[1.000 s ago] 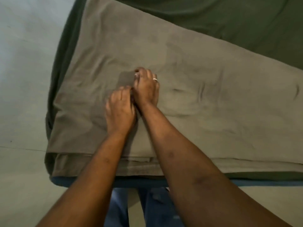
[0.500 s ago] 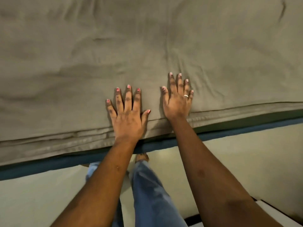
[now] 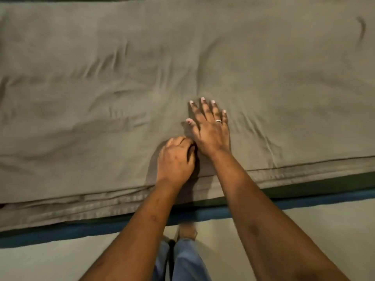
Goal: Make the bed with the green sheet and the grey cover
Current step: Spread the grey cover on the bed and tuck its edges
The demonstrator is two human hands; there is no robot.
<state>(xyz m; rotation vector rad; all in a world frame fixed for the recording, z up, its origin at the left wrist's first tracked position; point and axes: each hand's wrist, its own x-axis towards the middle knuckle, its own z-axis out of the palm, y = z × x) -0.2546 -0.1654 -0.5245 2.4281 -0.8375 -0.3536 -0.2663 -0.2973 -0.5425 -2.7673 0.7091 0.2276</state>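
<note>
The grey cover [image 3: 263,67] lies spread across the bed in folded layers, its stacked hems running along the near edge, with soft wrinkles on top. A dark strip of the green sheet [image 3: 334,182] shows just below those hems on the right. My right hand [image 3: 211,128], wearing a ring, lies flat on the cover with fingers straight and spread. Just left of it and touching it, my left hand [image 3: 176,157] rests on the cover with its fingers curled under. Any cloth caught under those fingers is hidden.
A blue mattress edge [image 3: 60,233] runs below the bedding along the near side. Pale floor [image 3: 60,260] lies in front of it. My legs in blue jeans [image 3: 186,260] and one foot [image 3: 187,230] stand close against the bed.
Both hands lay flat and apart near the cover's near edge. They have come together farther onto the cover, and the left hand's fingers have curled.
</note>
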